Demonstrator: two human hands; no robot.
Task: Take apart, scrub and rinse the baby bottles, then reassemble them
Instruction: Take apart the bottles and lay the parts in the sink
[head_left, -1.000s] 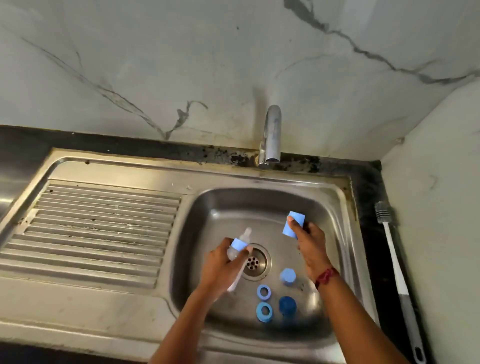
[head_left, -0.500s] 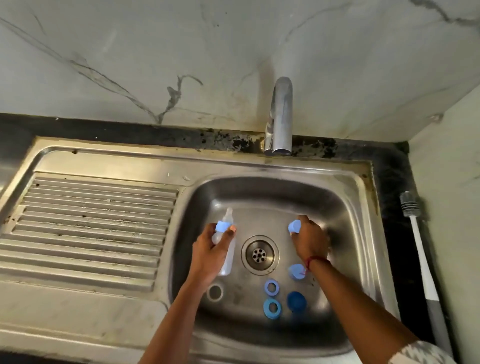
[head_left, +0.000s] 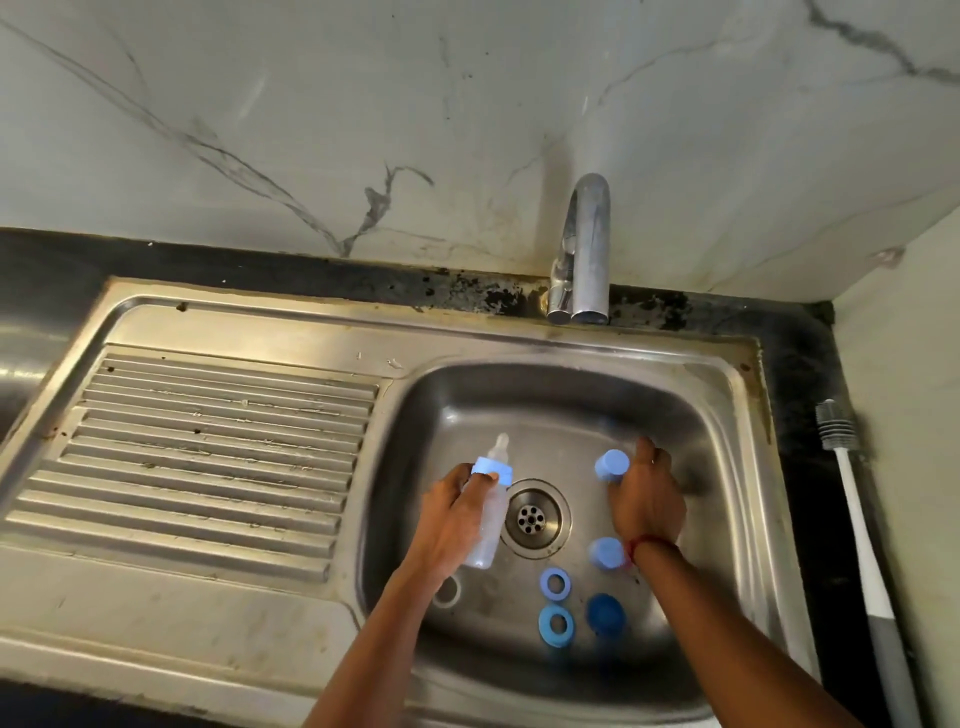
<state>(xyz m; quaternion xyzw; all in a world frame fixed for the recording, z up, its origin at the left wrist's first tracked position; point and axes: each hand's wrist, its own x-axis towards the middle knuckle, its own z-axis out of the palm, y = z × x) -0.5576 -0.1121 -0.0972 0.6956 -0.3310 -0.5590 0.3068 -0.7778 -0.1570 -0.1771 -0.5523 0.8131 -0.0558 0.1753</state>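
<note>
Two hands are working inside the steel sink (head_left: 519, 343): the left hand (head_left: 452, 519) is gripping a baby bottle (head_left: 491, 514) beside the drain (head_left: 532, 518), and the right hand (head_left: 647, 499) is pinching a blue cap (head_left: 612, 464) in its fingers. Smooth plastic could be slipping free, scattering the loose rings (head_left: 555, 583). A brush (head_left: 852, 499) is lying on the dark counter (head_left: 800, 374) under marble walls (head_left: 467, 130).

Left hand (head_left: 451, 525) grips bottle (head_left: 490, 512) over sink (head_left: 727, 519); right hand (head_left: 647, 501) holds blue cap (head_left: 612, 464).

Curled fingers (head_left: 460, 480) on left hand (head_left: 449, 519), right hand (head_left: 647, 506)
</note>
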